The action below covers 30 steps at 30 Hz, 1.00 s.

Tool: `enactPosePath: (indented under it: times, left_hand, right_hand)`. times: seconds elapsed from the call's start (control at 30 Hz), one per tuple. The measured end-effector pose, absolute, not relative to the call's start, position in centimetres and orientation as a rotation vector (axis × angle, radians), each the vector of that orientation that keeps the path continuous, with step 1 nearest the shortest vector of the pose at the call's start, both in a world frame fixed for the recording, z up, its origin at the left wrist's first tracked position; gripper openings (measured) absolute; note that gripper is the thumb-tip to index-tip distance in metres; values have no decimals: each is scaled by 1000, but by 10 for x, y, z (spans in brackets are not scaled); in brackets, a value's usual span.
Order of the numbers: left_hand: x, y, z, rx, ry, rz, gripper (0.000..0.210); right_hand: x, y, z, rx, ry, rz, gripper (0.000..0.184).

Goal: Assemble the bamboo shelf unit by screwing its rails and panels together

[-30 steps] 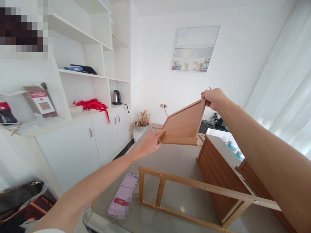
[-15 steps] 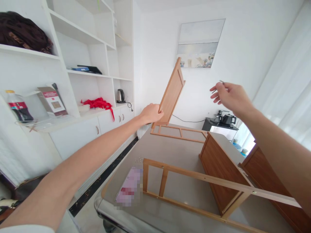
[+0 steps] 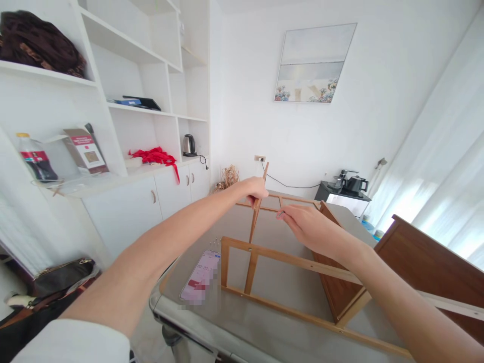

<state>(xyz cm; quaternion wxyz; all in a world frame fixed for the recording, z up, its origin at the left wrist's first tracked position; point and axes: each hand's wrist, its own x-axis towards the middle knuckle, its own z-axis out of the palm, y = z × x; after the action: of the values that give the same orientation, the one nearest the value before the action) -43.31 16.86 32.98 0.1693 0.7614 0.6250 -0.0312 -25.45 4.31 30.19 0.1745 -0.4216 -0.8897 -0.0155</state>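
My left hand (image 3: 258, 189) is wrapped around the upper part of a wooden shelf panel (image 3: 254, 220), seen almost edge-on and standing near the left end of a ladder-like wooden side frame (image 3: 287, 256). Whether the panel's lower edge touches that frame I cannot tell. My right hand (image 3: 302, 222), just right of the panel, pinches a thin metal hex key (image 3: 280, 214), mostly hidden by the fingers. A brown panel (image 3: 336, 287) is joined to the near frame, partly behind my right forearm. Another brown panel (image 3: 427, 262) stands at the right.
A phone (image 3: 200, 276) and several small screws (image 3: 215, 242) lie on the grey table (image 3: 181, 272) left of the frame. A second wooden frame (image 3: 298, 200) is at the far side. White shelving (image 3: 132, 118) lines the left wall; a kettle stand (image 3: 346, 194) is beyond the table.
My left hand has lowered the panel from its raised, tilted position and turned it edge-on toward the near frame. My right hand has moved left and down, close to the panel.
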Motion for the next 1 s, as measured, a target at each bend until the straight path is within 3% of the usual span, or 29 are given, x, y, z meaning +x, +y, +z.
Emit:
enactPosePath:
  times: [0.2,0.37,0.5,0.7,1.0]
  left_hand:
    - [-427,174,301,2126,1733,-158,38]
    - [-424,172,277,2103,1708,-218,37]
    - [-427,165,265,2068,1686,-256,37]
    - [-428,155,259,2039,1652,-265,36]
    - [-430,132,268,2024,1636,-304,36]
  right_hand:
    - [-254,60,276,-1197,-2453,101,37]
    - [-261,65,273,-1257,-2358,-14,41]
    - [-263,66,271,-1366,-2266,86,35]
    - [-276,89,264,-1418,-2175,266,28]
    - [-303,141,259,-1419,-2296,153,30]
